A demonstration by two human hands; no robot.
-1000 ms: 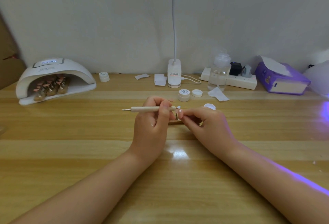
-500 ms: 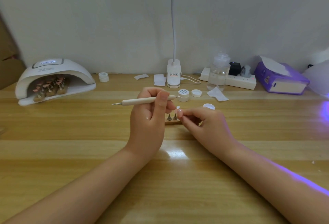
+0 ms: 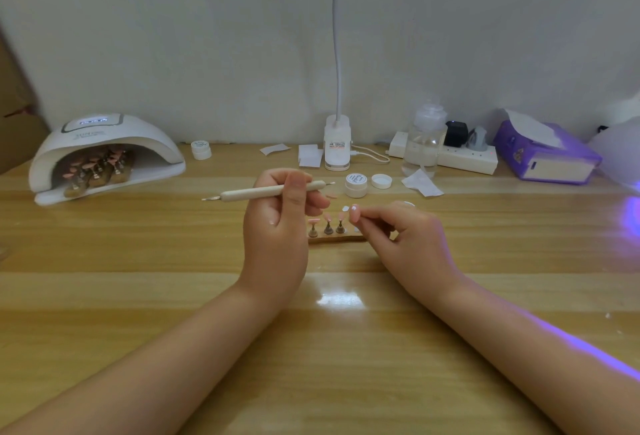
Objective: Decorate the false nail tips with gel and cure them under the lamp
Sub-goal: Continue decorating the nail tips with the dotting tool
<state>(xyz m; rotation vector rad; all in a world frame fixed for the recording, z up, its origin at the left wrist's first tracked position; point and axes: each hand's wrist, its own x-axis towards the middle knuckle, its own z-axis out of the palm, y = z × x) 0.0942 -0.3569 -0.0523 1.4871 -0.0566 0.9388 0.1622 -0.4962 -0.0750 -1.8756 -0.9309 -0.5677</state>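
Two bare forearms cross a glossy, striped wooden bench [image 3: 138, 282] toward a small wooden nail stand [image 3: 337, 236] at its centre. The left hand [image 3: 277, 227], just left of the stand, has its grip closed around a slim, pale, cylindrical dotting tool [image 3: 263, 191], held nearly level above the stand with metal tips at both ends. The right hand [image 3: 412, 234], touching the right end of the stand, pinches something small at its fingertips [image 3: 355, 215]; what it holds is too small to tell. On the stand, three pink false nail tips [image 3: 327, 217] sit on short, dark, cone-shaped pegs; the left hand hides the stand's left end. Just behind the stand sit a short round white gel jar [image 3: 356, 185], its flat white lid [image 3: 381, 181] and a crumpled white wipe [image 3: 422, 183]. Far left of the stand, a white domed curing lamp [image 3: 107, 137] shelters further stands of pink tips. Behind the stand, at the wall, stand a white clip-on lamp base [image 3: 337, 144] with a flexible neck, a second white jar [image 3: 201, 149], paper squares, a clear plastic bottle [image 3: 425, 140], a white power strip [image 3: 464, 157] and a purple tissue box [image 3: 547, 157]. Violet light falls at the right edge of the bench.
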